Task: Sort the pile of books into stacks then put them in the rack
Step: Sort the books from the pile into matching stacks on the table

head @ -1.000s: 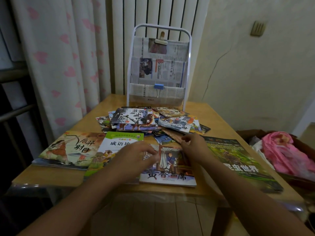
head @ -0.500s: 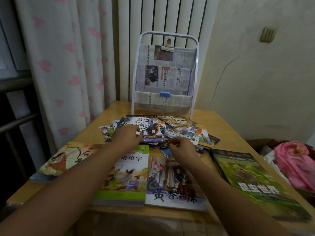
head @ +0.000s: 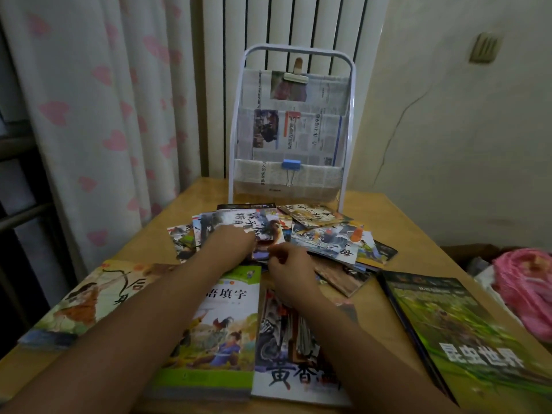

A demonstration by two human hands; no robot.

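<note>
A loose pile of small picture books (head: 328, 237) lies mid-table in front of a white wire rack (head: 298, 49) lined with newspaper. My left hand (head: 231, 246) grips the near left corner of the top small book (head: 260, 227), which has a monkey on its cover. My right hand (head: 291, 271) is just right of it, fingers curled and pinching at the pile's near edge. Four large books lie in a row along the near edge: an archer book (head: 86, 303), a green book (head: 218, 330), a white-bottomed book (head: 286, 375) and a dark insect book (head: 454, 330).
The wooden table (head: 418, 240) stands against a radiator (head: 283, 22), with a heart-print curtain (head: 89, 115) to the left. Off the table's right edge, a cardboard box (head: 466, 252) holds a pink bag (head: 525, 288).
Both hands moved away from the near large books up to the pile of small books. The left hand went from the green book to the monkey-cover book. The camera moved closer.
</note>
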